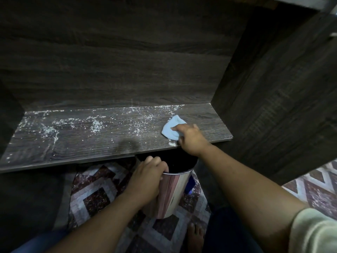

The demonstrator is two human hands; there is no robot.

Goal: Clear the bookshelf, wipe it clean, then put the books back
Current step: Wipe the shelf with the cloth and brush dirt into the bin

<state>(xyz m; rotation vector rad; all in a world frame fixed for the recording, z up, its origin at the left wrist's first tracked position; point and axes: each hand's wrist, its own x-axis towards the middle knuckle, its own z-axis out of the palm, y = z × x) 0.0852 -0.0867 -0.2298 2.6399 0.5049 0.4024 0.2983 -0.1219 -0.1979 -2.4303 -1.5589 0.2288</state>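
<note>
The dark wood shelf board [76, 143] holds no books and is strewn with white crumbs and dust [96, 124], thickest at the left and along the back. My right hand [191, 138] presses a light blue cloth [172, 128] flat on the shelf near its right front edge. A small heap of crumbs [172, 143] lies at the edge beside that hand. My left hand [150, 172] grips the rim of a shiny metal bin [175, 190], held just under the shelf's front edge below the cloth.
The shelf's dark back panel [118, 61] and right side wall [273, 88] enclose the space. Patterned floor tiles [98, 194] lie below. A bare foot [195, 236] shows near the bottom, next to dark trousers.
</note>
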